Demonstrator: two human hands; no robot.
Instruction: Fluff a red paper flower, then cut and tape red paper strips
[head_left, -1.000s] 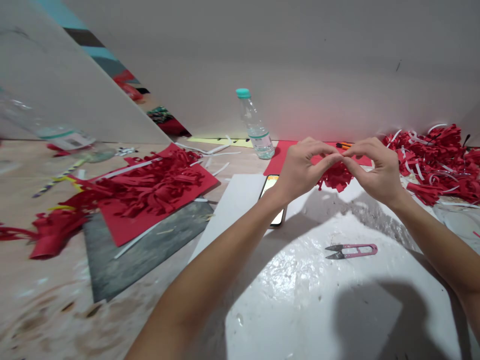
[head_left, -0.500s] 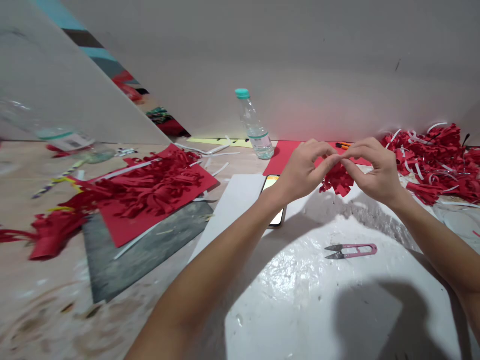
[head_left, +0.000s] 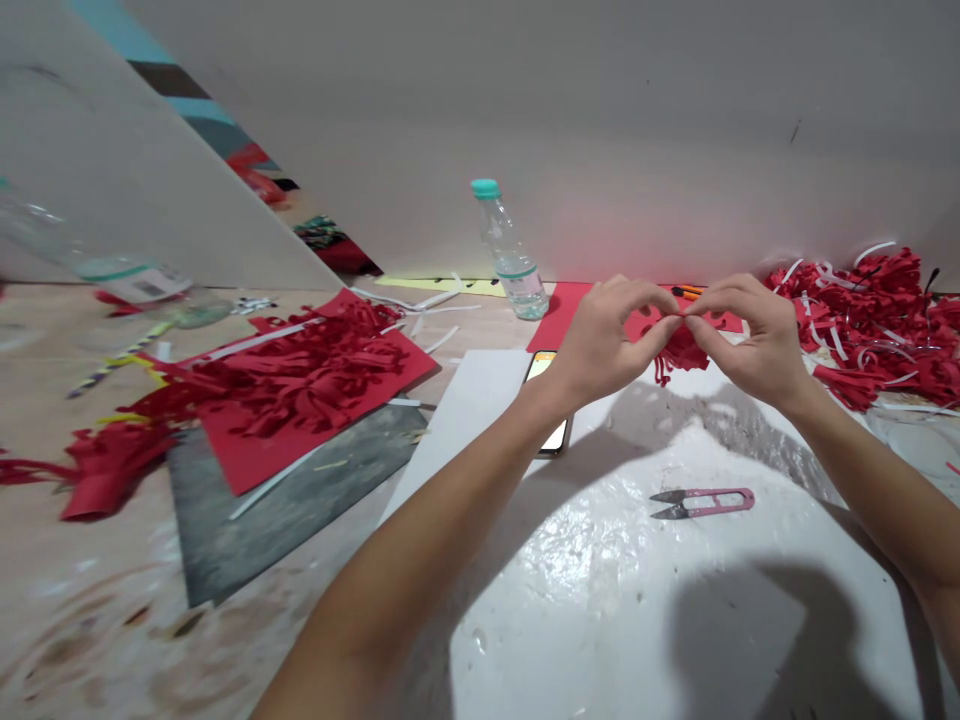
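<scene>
Right of the frame's centre, your left hand [head_left: 616,335] and right hand [head_left: 750,338] pinch a red, fringed, paper-like tuft [head_left: 686,352] by its top. It looks light, limp and tearable; best held there, not by its strips.

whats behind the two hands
Behind the left hand and right hand, part of a red sheet shows, and so does a small orange item. The sheet's middle is covered by the hands and the red fringed piece they hold; anything lying there can't be seen.
</scene>
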